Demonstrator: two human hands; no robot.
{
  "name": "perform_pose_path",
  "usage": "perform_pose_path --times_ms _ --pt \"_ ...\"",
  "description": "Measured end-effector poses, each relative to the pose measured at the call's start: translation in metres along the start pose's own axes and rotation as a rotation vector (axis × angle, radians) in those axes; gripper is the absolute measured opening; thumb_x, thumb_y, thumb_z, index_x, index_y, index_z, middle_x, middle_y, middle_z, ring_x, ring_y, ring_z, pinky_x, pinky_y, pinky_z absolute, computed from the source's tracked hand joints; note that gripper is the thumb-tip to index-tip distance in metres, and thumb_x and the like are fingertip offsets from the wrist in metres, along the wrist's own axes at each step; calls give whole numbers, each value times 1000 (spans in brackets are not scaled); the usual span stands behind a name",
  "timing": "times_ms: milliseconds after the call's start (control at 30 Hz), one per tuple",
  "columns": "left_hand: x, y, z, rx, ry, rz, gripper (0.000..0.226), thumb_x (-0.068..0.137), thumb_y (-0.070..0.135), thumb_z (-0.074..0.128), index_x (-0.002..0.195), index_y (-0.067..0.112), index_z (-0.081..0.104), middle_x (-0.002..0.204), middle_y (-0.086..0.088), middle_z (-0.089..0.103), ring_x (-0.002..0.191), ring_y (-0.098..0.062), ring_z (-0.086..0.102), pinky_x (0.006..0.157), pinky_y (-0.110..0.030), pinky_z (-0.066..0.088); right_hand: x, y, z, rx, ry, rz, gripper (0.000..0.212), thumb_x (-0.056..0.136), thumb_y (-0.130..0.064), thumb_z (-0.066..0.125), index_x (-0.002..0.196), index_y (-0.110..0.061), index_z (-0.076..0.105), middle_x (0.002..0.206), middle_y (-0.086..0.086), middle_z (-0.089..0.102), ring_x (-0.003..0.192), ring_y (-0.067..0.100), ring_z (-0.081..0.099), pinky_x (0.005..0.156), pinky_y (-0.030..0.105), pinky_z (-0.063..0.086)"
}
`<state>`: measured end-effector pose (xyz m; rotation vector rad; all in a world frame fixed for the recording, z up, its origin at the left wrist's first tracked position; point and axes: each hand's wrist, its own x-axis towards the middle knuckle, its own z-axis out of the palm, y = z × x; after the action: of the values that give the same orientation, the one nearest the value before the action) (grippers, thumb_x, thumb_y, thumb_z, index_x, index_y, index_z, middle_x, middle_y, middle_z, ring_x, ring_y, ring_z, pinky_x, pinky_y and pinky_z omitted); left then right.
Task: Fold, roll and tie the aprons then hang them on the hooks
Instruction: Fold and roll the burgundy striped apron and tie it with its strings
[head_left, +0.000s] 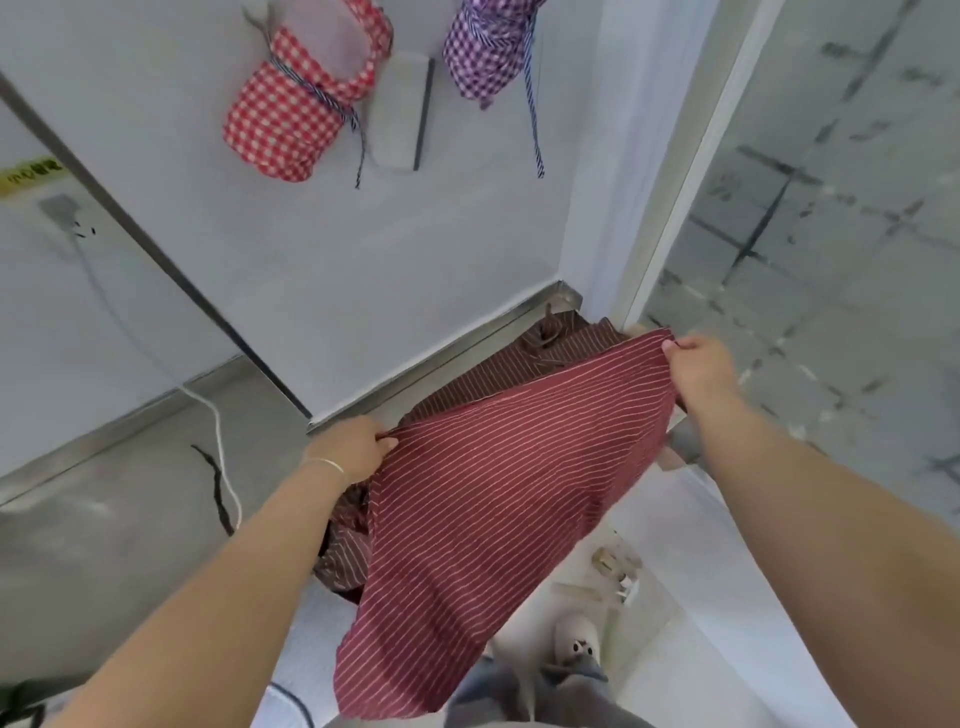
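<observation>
Both hands are pinching the top edge of a red striped apron and holding it up — left hand at about 9 o'clock, right hand up around 2. It drapes over a brown striped apron. At 12 o'clock on the wall hang two tied bundles — a red checked apron and a purple checked apron.

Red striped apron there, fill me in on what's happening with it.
A person holds the red striped apron spread out by its top edge, the left hand pinching one corner and the right hand the other. It hangs unfolded over a brown striped apron lying below. On the wall, a red checked apron and a purple checked apron already hang rolled and tied.
</observation>
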<state>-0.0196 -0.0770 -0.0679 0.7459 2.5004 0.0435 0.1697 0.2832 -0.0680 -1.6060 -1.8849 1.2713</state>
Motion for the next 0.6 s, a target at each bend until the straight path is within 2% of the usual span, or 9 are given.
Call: perform_pose_path --times_ms 133,200,267,300,333,400,433,500,600 --pt "23 1 4 -82 24 -13 31 102 38 40 106 18 64 105 -1 65 86 -16 56 74 -29 41 31 -20 24 162 -36 92 16 97 -24 55 109 -13 58 72 3 62 57 15 57 55 29 53" --pt "32 7 3 -144 57 -16 31 103 38 37 108 20 63 104 2 62 90 -19 59 75 -29 41 43 -35 36 242 -10 62 23 100 -22 50 116 -5 55 76 3 67 56 10 60 61 26 54" --pt "42 14 0 -169 90 -20 33 102 41 36 110 23 63 105 2 62 96 -21 59 82 -33 46 52 -50 48 237 -27 -8 36 99 -22 51 129 -3 50 107 9 70 76 8 66 74 23 53" --pt "50 17 0 -180 99 -22 34 102 42 36 106 24 63 104 2 64 94 -20 60 84 -35 48 52 -56 56 211 -95 -46 51 96 -24 56 140 -5 38 130 11 60 98 12 64 85 25 53" --pt "56 20 0 -184 103 -29 35 102 43 36 102 23 64 101 1 66 89 -20 59 84 -37 49 48 -59 65 169 -192 -85 73 92 -27 64 149 -10 21 147 11 44 119 17 54 99 33 48" --pt "68 24 6 -190 102 -40 38 102 43 36 103 20 67 100 0 67 87 -19 60 81 -35 50 27 -53 85 -37 -382 -210 106 82 -31 74 153 -23 -4 160 6 15 142 22 26 116 45 25" --pt "74 24 11 -197 91 -50 39 102 43 36 105 21 68 102 0 67 89 -19 60 80 -34 49 12 -43 99 -202 -477 -297 109 82 -31 75 153 -27 -8 161 4 6 146 23 17 118 46 17" --pt "81 25 19 -205 62 -72 41 101 45 36 102 19 68 99 0 67 88 -19 61 77 -33 49 -18 -11 128 -556 -643 -433 103 83 -36 71 152 -34 -6 162 1 -3 147 29 9 117 54 15" --pt "88 28 22 -195 -11 -69 42 101 45 37 79 18 61 89 -3 66 77 -17 59 67 -31 43 -45 35 155 -893 -861 -367 101 82 -51 68 152 -38 -4 161 0 -14 148 31 -8 114 65 10"
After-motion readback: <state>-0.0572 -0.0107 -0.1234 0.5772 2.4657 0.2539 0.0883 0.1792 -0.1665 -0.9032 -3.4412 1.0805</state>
